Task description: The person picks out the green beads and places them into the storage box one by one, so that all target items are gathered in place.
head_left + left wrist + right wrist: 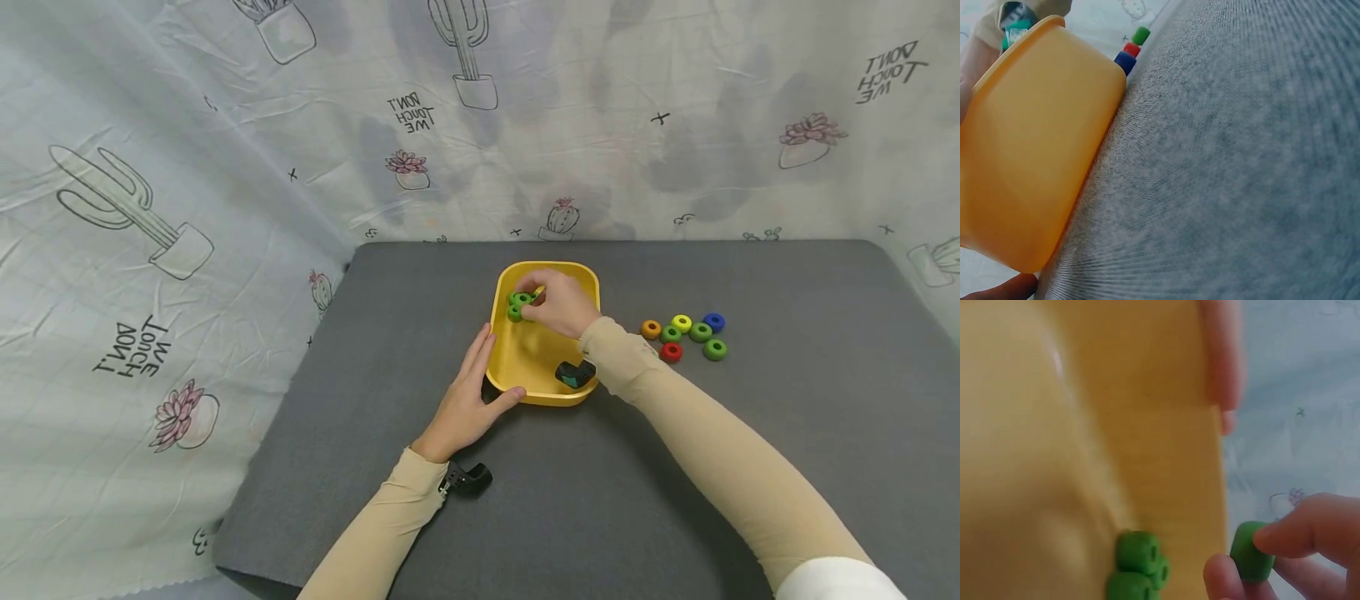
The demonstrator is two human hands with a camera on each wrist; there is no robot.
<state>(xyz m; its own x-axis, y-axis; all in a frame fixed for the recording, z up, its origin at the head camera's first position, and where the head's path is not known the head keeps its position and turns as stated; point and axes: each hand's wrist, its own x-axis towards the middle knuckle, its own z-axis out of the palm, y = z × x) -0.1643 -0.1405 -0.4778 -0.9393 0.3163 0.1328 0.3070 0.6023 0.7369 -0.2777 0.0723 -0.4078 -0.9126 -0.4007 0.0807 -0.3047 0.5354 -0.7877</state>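
My right hand (558,302) is over the far left part of the yellow tray (536,350). In the right wrist view its thumb and fingers pinch a chunky green bead (1252,551). Several like it, such as one green bead (1137,552), sit clustered against the tray's inner wall. The left hand (467,410) touches the tray from outside: straight fingers lie along its left side and the thumb rests at the near rim. From the left wrist, the tray's outer wall (1047,137) fills the left of the view.
Right of the tray lies a loose group of beads: an orange bead (650,329), a yellow bead (681,322), a blue bead (714,322), a red bead (671,352) and several green ones. A patterned curtain (525,125) hangs behind the dark grey table (420,300).
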